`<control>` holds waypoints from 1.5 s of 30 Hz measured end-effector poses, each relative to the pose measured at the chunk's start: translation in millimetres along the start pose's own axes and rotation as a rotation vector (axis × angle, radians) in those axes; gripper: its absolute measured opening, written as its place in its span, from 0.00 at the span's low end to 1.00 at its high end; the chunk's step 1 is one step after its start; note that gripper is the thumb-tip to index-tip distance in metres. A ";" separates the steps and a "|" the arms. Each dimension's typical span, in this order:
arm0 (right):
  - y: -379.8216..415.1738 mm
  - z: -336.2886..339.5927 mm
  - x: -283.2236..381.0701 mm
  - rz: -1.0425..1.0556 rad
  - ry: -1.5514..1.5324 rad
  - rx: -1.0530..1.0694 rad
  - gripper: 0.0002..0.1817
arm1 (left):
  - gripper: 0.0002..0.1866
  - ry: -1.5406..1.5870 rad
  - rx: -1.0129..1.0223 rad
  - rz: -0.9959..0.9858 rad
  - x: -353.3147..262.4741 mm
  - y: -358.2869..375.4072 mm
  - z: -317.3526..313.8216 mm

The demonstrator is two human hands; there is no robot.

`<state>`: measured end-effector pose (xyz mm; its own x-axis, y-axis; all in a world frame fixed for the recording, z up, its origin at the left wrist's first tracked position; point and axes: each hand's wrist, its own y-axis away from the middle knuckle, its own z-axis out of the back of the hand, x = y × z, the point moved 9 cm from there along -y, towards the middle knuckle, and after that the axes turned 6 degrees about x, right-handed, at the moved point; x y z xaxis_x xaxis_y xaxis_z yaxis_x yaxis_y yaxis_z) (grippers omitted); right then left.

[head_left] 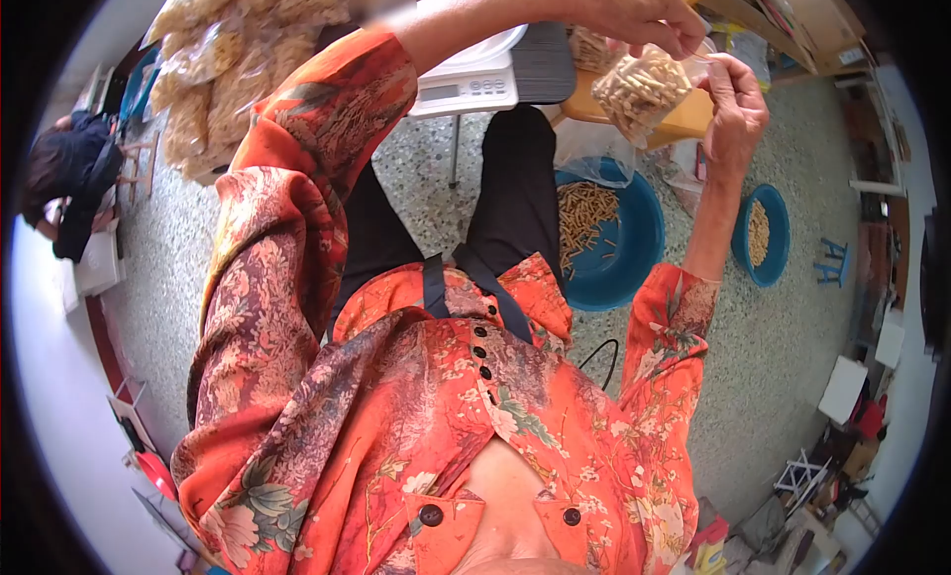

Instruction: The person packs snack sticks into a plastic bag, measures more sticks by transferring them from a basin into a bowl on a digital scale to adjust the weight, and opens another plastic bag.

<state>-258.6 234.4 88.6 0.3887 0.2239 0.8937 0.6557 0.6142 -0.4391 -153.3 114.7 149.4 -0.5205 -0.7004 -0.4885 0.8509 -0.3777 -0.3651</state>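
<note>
Bag: while the clear plastic bag [679,77] of tan sticks [636,98] hangs tilted, left hand [644,15] and right hand [734,107] pinch its top, fingertips closed.
Floor: round blue tub [642,240].

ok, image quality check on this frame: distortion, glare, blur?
Head view: strong fisheye, black corners, small blue tub squeezed to an oval near the right edge; pale wall at image left close to washed out; soft smudge at the edge of the left forearm; glints on the clear bag; shirt fairly crisp; scale readout too small to read.
</note>
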 end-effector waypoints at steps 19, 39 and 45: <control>-5.8 37.8 -48.3 -0.006 0.446 -0.013 0.05 | 0.05 -0.172 -0.145 0.072 81.2 -43.7 -70.1; 10.7 22.4 -72.9 -0.147 0.438 0.255 0.19 | 0.06 -0.341 -0.259 0.230 24.7 -11.7 -80.8; 11.3 16.8 -62.7 -0.048 0.556 0.189 0.09 | 0.07 -0.334 -0.420 0.186 11.1 4.0 -81.7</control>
<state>-286.5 240.1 29.1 0.6763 -0.2066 0.7070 0.5737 0.7498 -0.3296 -161.5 154.9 77.8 -0.2552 -0.9115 -0.3226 0.7892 -0.0036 -0.6141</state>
